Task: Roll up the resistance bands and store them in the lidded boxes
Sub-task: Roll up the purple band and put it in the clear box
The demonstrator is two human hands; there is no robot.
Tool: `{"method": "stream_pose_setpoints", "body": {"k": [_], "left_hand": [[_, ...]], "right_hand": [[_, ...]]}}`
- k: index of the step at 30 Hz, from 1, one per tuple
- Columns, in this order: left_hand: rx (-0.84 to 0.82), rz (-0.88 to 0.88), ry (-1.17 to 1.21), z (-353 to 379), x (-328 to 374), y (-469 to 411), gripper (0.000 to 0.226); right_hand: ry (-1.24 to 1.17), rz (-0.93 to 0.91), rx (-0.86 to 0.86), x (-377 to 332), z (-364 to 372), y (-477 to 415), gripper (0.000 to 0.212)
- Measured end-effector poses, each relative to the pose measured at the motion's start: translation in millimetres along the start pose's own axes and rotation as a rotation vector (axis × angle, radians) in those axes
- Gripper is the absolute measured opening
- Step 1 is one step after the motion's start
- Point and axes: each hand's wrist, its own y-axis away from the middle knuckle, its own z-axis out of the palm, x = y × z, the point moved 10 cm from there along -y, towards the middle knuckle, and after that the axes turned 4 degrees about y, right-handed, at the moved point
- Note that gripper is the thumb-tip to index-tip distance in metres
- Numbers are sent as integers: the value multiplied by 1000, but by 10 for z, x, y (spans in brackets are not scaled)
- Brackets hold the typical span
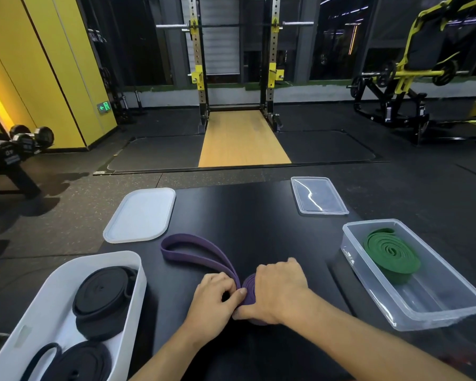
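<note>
Black tabletop (245, 210) fills the lower part of the view and carries everything else. Well out to the left of the left hand (215, 301) stands an open white box (41, 309) holding rolled black resistance bands (102, 295), one coil behind another. Out to the right of the right hand (280, 287) sits a clear plastic box (440, 301), also open, with a coiled green resistance band (390, 251) lying in its far end. Beyond the left hand, a white lid (140, 214) lies flat at the table's far left edge; beyond the right hand, a smaller clear lid (318, 196) lies flat too, apart from its box. Between the two hands is the purple resistance band (250, 291), partly wound into a tight coil standing on edge, its unrolled length running away from the left hand in a long flat loop towards the white lid. The right hand wraps over the coil, thumb under it. The left hand's curled fingers and thumb pinch the band where it meets the coil.
</note>
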Motion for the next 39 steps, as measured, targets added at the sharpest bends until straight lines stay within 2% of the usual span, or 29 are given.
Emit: {"method": "stream_pose_setpoints", "body": {"k": [5, 8, 14, 20, 22, 25, 28, 29, 31, 33, 39], "left_hand": [[32, -19, 29, -25, -11, 16, 52], [53, -18, 12, -42, 14, 15, 59], [39, 7, 37, -44, 46, 56, 53], [-13, 72, 21, -9, 145, 94, 48], [-18, 75, 4, -9, 134, 84, 48], [-9, 84, -22, -11, 127, 74, 48], [-13, 73, -27, -5, 125, 68, 45], [-19, 65, -26, 1, 117, 66, 45], [-27, 44, -17, 4, 88, 69, 47], [-37, 30, -3, 4, 67, 68, 50], [-8, -5, 18, -12, 34, 24, 47]], "right_hand": [[-19, -49, 56, 62, 105, -51, 100], [-36, -127, 33, 63, 163, -45, 97], [-269, -326, -43, 62, 153, -36, 88], [-439, -377, -194, 146, 385, -38, 106], [-402, -375, -171, 118, 366, 19, 106], [-295, -316, -44, 63, 245, 118, 114], [-213, -64, 76, 166, 97, 145, 130], [-163, 6, 101, 192, 66, 141, 129], [-102, 53, 124, 160, 45, 136, 115], [-61, 27, 140, 97, 76, 111, 106], [-80, -9, 169, 110, 171, 62, 99]]}}
